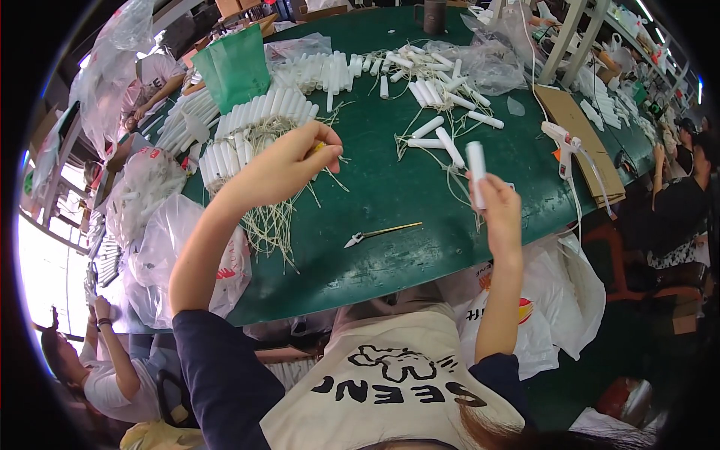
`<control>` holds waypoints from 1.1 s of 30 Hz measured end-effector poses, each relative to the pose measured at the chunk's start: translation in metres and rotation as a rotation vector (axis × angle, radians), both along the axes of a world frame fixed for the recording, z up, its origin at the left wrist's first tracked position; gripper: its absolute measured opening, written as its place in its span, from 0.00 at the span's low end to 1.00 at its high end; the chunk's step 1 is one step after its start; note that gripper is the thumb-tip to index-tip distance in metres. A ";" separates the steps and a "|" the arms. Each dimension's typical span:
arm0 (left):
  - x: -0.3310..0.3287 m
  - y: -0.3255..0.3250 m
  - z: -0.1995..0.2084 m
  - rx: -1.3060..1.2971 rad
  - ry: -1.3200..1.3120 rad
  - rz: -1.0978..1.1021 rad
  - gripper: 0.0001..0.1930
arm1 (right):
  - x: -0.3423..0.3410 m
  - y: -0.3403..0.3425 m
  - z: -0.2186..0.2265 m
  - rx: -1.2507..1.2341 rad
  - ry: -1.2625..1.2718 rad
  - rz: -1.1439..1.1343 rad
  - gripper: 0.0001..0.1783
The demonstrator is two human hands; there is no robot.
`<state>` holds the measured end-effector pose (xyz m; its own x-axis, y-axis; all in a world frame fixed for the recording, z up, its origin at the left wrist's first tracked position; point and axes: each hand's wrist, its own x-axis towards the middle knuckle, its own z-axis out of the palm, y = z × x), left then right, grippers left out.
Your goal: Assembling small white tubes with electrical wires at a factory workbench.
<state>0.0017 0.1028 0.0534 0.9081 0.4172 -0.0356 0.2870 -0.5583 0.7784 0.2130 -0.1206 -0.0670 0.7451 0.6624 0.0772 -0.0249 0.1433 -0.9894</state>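
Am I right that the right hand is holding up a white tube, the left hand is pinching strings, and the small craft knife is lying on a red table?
Not quite: the table is dark green, not red, as the head view shows. The rest holds: the right hand holds up a white tube, the left hand pinches pale strings, and the small craft knife lies on the table between them.

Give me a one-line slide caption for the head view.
Right hand lifts a white tube while left hand pinches pale strings over a green table.
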 end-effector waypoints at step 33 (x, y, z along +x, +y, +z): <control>0.174 -0.041 -0.152 0.288 -0.085 -0.094 0.15 | -0.025 -0.054 0.015 0.253 0.057 0.496 0.16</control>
